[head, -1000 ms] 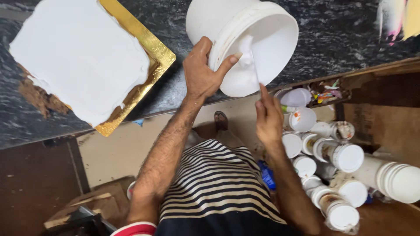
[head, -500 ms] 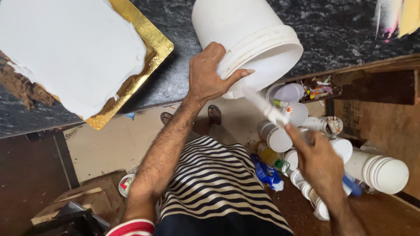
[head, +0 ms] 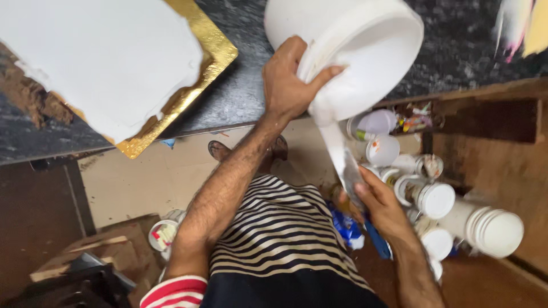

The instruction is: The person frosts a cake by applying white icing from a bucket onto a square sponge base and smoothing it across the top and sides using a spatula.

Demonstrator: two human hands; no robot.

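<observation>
Left hand (head: 288,85) clamped on rim of white bucket (head: 365,51), tilted over dark table (head: 240,102) edge. Right hand (head: 379,202) gripping white-coated spatula (head: 341,157) just below, near white jars (head: 439,199).

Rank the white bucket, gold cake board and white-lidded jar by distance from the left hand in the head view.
From the left hand:
1. White bucket, gripped at its rim by that hand.
2. Gold cake board, on the dark counter to its left.
3. White-lidded jar, lower right, among the stacked containers.
</observation>
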